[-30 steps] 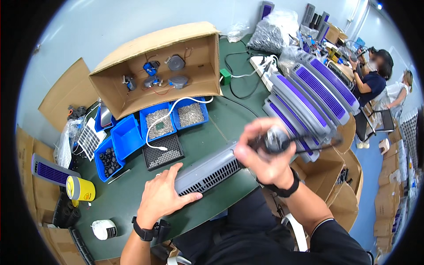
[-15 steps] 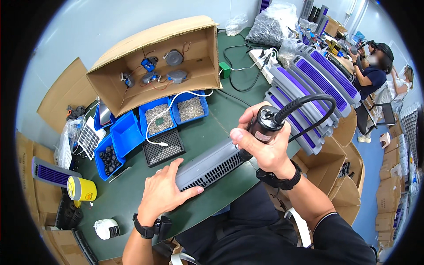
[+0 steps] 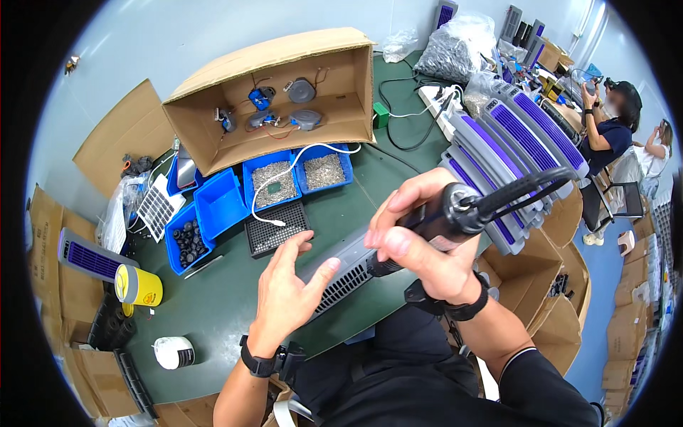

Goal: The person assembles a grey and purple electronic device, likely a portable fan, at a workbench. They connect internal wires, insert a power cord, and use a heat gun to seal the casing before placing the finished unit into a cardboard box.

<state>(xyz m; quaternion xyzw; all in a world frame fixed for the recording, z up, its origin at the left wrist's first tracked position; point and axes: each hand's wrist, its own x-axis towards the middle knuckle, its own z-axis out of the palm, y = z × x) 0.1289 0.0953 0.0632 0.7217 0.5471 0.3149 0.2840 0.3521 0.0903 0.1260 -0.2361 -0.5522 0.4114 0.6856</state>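
A grey vented housing (image 3: 343, 286), long and narrow with a row of black slots, lies on the green table in front of me. My right hand (image 3: 437, 263) is wrapped round a black electric screwdriver (image 3: 455, 212), tilted so that its thick cord leaves at the upper right. The tool's lower end is close over the housing's right part; whether its tip touches is hidden. By the housing's left end is my left hand (image 3: 284, 292), thumb and fingers spread, gripping nothing. I cannot tell whether it still touches the housing.
Behind the housing stand a black perforated tray (image 3: 277, 231), blue bins (image 3: 218, 204) of screws and black parts, and a cardboard box (image 3: 341, 121) holding small motors. Stacked grey-purple panels (image 3: 523, 139) lie to the right. A yellow tub (image 3: 140, 285) and white jar (image 3: 173, 352) sit left. Two people work far right.
My left hand has lifted a little, off its flat hold on the housing. The right hand has tipped the screwdriver further over, its back end to the right. The whole view has shifted slightly.
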